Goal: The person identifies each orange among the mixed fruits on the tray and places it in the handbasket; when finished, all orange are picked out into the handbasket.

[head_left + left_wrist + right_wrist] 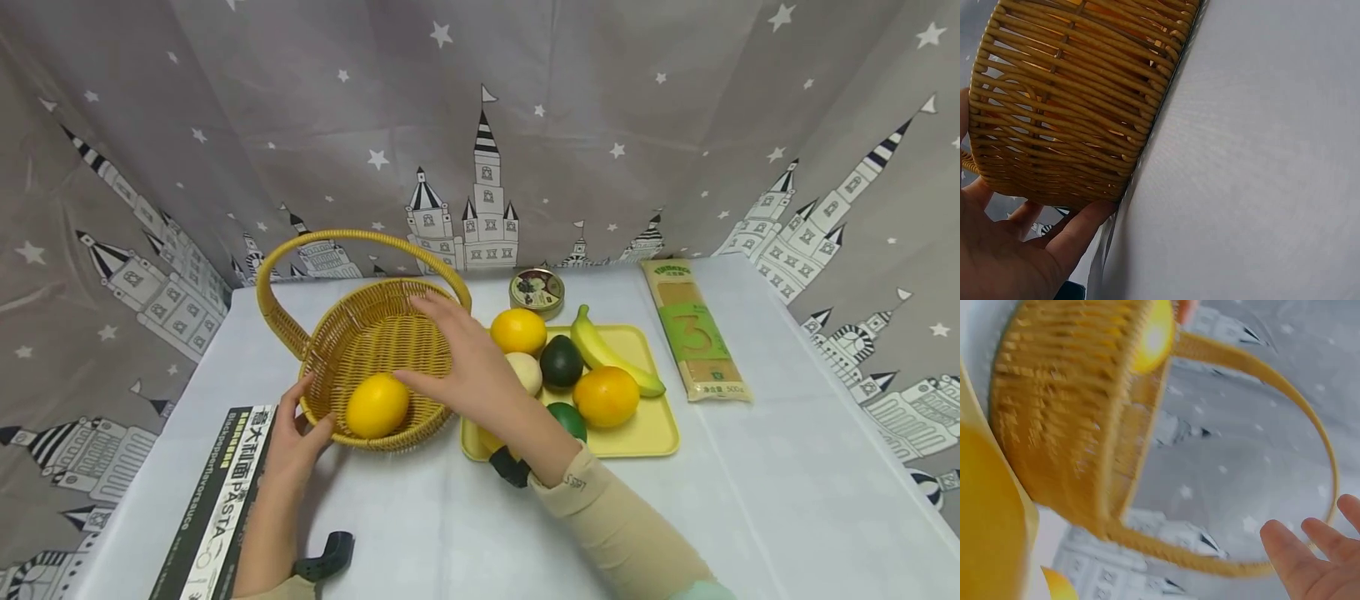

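Observation:
A yellow wicker basket (420,300) with a tall arched handle (360,236) stands on the white-covered table. Inside it, near the front, lies a yellow oval fruit (377,406). My left hand (291,446) holds the basket's left side, thumb by the rim; in the left wrist view its fingers (1079,234) spread against the woven wall. Over the basket's right side, my right hand (480,367) reaches with thumb and fingers apart and nothing between them. The right wrist view shows its fingertips (1279,537) near the handle.
Right of the basket, a yellow tray (660,437) holds a banana (611,354), orange-yellow fruits (606,397) and dark green ones (561,362). A round tin (537,292) stands behind it. Packaged noodles (693,333) lie at right, a pasta box (217,500) at left.

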